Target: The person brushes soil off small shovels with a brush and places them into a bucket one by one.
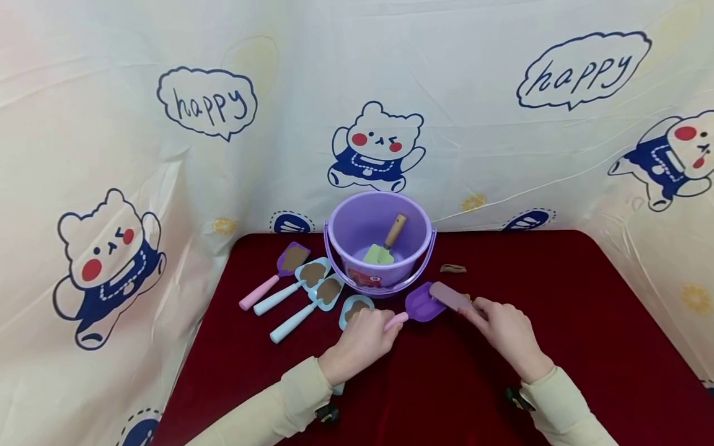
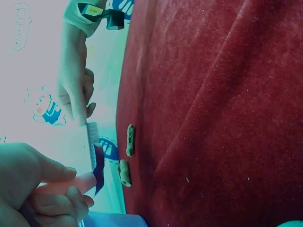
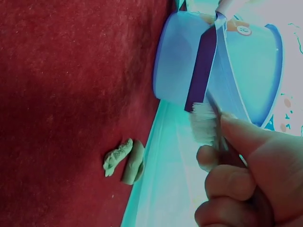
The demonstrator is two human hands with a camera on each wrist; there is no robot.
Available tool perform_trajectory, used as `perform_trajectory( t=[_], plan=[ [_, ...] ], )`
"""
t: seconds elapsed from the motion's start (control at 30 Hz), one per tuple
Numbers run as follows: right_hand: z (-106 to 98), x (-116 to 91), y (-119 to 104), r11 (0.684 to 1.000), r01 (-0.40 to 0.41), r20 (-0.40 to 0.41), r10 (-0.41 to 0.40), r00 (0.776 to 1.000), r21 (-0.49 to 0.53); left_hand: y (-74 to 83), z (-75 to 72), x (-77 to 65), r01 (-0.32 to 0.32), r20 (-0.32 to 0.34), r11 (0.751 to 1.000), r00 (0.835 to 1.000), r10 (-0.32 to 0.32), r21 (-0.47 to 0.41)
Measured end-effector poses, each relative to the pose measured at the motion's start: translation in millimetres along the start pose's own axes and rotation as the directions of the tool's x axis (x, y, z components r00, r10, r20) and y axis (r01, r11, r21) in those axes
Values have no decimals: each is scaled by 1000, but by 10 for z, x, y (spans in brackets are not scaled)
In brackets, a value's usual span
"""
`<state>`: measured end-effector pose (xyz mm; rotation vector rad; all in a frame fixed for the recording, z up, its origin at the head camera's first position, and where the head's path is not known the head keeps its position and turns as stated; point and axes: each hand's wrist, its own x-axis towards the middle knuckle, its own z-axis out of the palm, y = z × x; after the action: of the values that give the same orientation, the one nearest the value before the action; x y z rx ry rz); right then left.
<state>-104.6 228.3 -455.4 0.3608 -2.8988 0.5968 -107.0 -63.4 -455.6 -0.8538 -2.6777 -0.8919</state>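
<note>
My left hand [image 1: 362,344] grips the pink handle of a small toy shovel [image 1: 422,305] with a purple scoop, held above the red cloth. In the right wrist view the scoop [image 3: 203,66] is seen side-on. A brush [image 1: 449,296] is in my right hand [image 1: 510,334], fingers curled round its handle and thumb along it. Its white bristles [image 3: 202,124] touch the end of the scoop. The scoop's inside looks bare in the head view. Behind the shovel stands a purple bucket [image 1: 351,232], with a green shovel [image 1: 379,254] with a wooden handle inside.
Left of the bucket lie several shovels, such as a purple one [image 1: 294,259] and a light blue one [image 1: 294,321], their scoops bearing brown stuff. Another scoop [image 1: 356,308] is partly behind my left hand. Two brown clay-like pieces, one here [image 1: 453,269], lie right of the bucket.
</note>
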Motion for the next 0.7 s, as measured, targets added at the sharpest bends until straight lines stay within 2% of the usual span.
perform_trajectory(
  t=[0.1, 0.27, 0.37, 0.53, 0.7],
  plan=[
    [1, 0, -34, 999, 23, 30, -24, 999, 34, 5, -11, 15, -7, -16, 1000, 1000, 7, 19],
    [-1, 13, -107, 994, 62, 99, -71, 993, 93, 17, -53, 45, -31, -91, 997, 995, 37, 69],
    [-8, 20, -107, 997, 46, 86, -52, 995, 70, 18, -68, 40, -41, -98, 997, 994, 47, 65],
    [-24, 10, -78, 1000, -3, 35, 2, 999, 5, 7, -64, 4, -25, -63, 999, 998, 28, 45],
    [-48, 11, -114, 1000, 20, 34, -21, 999, 21, 0, -38, -11, -22, -68, 999, 997, 25, 43]
  ],
)
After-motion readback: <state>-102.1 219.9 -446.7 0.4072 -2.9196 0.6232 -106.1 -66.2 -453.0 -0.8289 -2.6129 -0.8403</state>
